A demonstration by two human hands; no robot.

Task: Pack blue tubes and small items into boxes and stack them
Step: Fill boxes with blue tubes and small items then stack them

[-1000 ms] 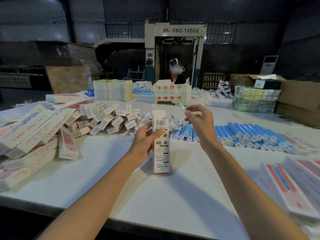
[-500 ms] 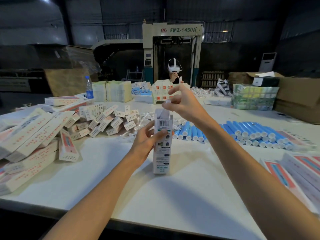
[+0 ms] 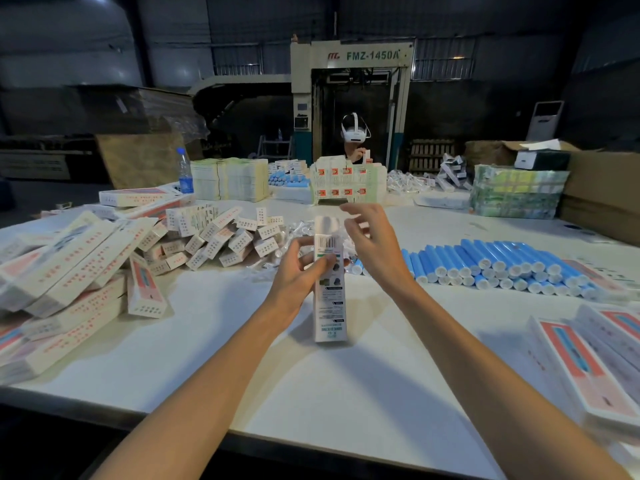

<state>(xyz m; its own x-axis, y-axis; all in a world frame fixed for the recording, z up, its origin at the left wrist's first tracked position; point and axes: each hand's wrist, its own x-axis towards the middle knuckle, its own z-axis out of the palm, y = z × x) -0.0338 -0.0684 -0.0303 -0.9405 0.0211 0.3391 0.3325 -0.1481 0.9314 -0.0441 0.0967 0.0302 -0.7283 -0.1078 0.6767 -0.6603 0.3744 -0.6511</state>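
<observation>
Left hand [image 3: 298, 271] grips the upright box [image 3: 329, 306] at mid-height, thumb across its printed face. The box's lower end rests on the table [image 3: 346, 393]. Right hand [image 3: 375, 244] hovers just beside the box top, fingers loosely spread, nothing visible in it. The top flap is blurred, so its state cannot be told. Risk: a sideways knock from the right hand may tip the single-handed box toward the blue tubes [image 3: 502, 265], which would likely roll

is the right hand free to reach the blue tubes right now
Probably yes: the right hand holds nothing, fingers loose by the box top, and the blue tubes lie uncovered just to its right with nothing between.
</observation>
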